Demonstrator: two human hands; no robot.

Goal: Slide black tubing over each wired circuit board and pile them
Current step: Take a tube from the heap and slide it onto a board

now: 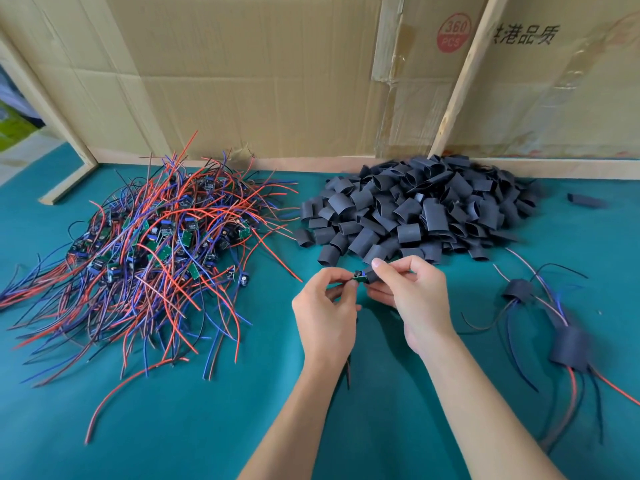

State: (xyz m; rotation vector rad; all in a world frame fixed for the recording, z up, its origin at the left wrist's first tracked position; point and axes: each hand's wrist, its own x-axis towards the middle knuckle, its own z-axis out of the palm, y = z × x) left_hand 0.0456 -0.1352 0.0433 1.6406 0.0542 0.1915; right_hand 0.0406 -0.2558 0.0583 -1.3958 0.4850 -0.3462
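Green and small, the wired circuit board [358,277] sits pinched between both hands above the teal felt tabletop [207,427], near the front edge of the heap of black tubing pieces [415,209]. The left hand [325,317] curls its fingers round the board's left end; the right hand [408,299] pinches a short black tubing sleeve [370,274] at the board's right end, seemingly started over it.

By my judgement the board is very light and rigid, with solder joints that could suffer if the leads are tugged, so the edges of the board are the safer place to grip. The sleeve looks thin, soft and easily flattened; squeezing its sides should keep its mouth open.

To the left lies a tangled heap of bare boards with red, blue and black wires [145,244]. To the right, two finished sleeved boards [568,344] lie well apart from the tubing heap.

Most of the held board is hidden by fingers, and how far the sleeve has gone on cannot be told. Its wires mostly vanish under the left wrist, and the right edge of the scene cuts off some finished leads.
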